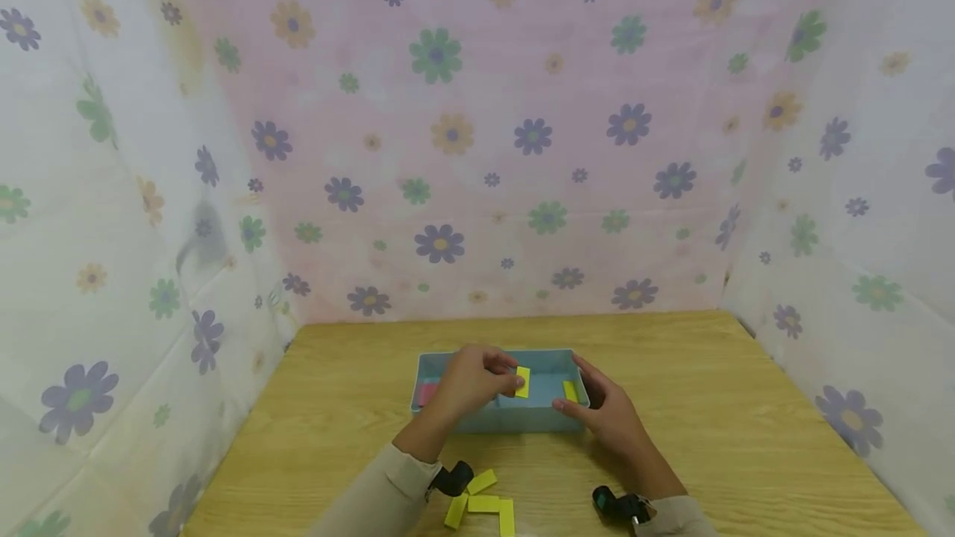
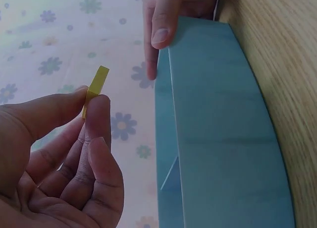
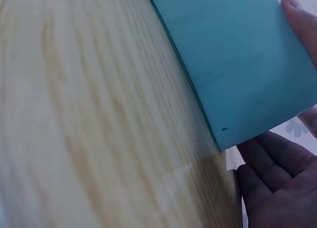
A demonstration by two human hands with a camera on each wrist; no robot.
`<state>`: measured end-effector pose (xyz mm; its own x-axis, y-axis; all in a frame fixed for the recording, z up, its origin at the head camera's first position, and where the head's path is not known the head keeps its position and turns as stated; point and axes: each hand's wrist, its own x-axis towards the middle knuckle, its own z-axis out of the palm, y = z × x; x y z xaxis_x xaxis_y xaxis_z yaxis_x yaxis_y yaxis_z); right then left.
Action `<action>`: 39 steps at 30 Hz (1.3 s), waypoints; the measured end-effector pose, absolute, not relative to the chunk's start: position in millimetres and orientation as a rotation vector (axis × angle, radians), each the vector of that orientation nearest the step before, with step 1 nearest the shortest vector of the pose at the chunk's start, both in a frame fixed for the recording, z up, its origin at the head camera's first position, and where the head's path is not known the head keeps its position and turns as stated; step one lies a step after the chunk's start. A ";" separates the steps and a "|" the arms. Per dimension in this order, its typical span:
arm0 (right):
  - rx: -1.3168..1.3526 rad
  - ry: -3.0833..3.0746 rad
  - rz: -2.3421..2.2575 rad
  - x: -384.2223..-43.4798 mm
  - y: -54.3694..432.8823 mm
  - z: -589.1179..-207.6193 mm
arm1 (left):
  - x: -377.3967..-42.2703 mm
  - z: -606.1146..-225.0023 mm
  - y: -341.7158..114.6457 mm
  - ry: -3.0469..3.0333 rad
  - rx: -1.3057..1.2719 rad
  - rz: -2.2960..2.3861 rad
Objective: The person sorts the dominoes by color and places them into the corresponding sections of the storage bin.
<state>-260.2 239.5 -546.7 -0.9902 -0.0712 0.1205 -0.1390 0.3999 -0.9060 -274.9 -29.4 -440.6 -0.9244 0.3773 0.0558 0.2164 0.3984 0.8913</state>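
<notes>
My left hand pinches a small flat yellow block between thumb and fingers, above the light-blue box. In the left wrist view, that yellow block stands edge-on, apart from the box wall. The box's right end is held by my right hand, its thumb at the front rim and its fingers around the end wall. Inside, another yellow block leans at the right end, and something pink lies at the left, partly hidden behind my left hand.
Several yellow blocks lie on the wooden table in front of the box, near my left sleeve. Flowered cloth hangs behind the table and along both sides.
</notes>
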 end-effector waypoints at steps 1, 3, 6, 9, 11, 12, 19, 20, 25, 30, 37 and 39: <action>0.188 -2.581 1.674 -260.0 239.1 -547.6 | -276.8 -439.9 -27.7 2.488 0.513 1.547; 0.187 -2.584 1.674 -259.7 238.3 -548.6 | -280.1 -438.8 -24.5 2.483 0.473 1.539; 0.185 -2.576 1.684 -260.4 237.2 -548.7 | -284.0 -437.1 -20.2 2.494 0.417 1.519; 0.189 -2.570 1.693 -261.2 236.6 -546.2 | -288.9 -436.9 -16.2 2.481 0.405 1.529; 0.182 -2.568 1.693 -261.6 236.9 -545.5 | -292.4 -437.3 -14.0 2.467 0.417 1.538; 0.182 -2.570 1.689 -261.9 237.2 -545.5 | -294.3 -437.3 -12.7 2.459 0.424 1.540; 0.179 -2.568 1.687 -262.0 240.8 -547.9 | -303.1 -436.5 -3.1 2.429 0.410 1.522; 0.178 -2.569 1.685 -261.8 241.1 -548.0 | -304.0 -436.5 -1.5 2.423 0.406 1.519; 0.172 -2.575 1.674 -261.0 241.9 -548.8 | -308.1 -436.6 7.8 2.395 0.378 1.502; 0.184 -2.574 1.655 -262.0 241.7 -549.9 | -310.4 -436.3 17.3 2.378 0.355 1.490; 0.197 -2.567 1.674 -260.9 240.3 -548.6 | -315.0 -444.6 29.2 2.407 0.324 1.456; 0.199 -2.566 1.681 -260.5 239.9 -547.9 | -316.5 -446.2 31.9 2.417 0.311 1.446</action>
<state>-260.5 239.9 -547.9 -0.9893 -0.0712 0.1271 -0.1449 0.3939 -0.9076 -316.5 31.9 -446.2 -0.9296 0.3373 -0.1487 0.0284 0.4677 0.8834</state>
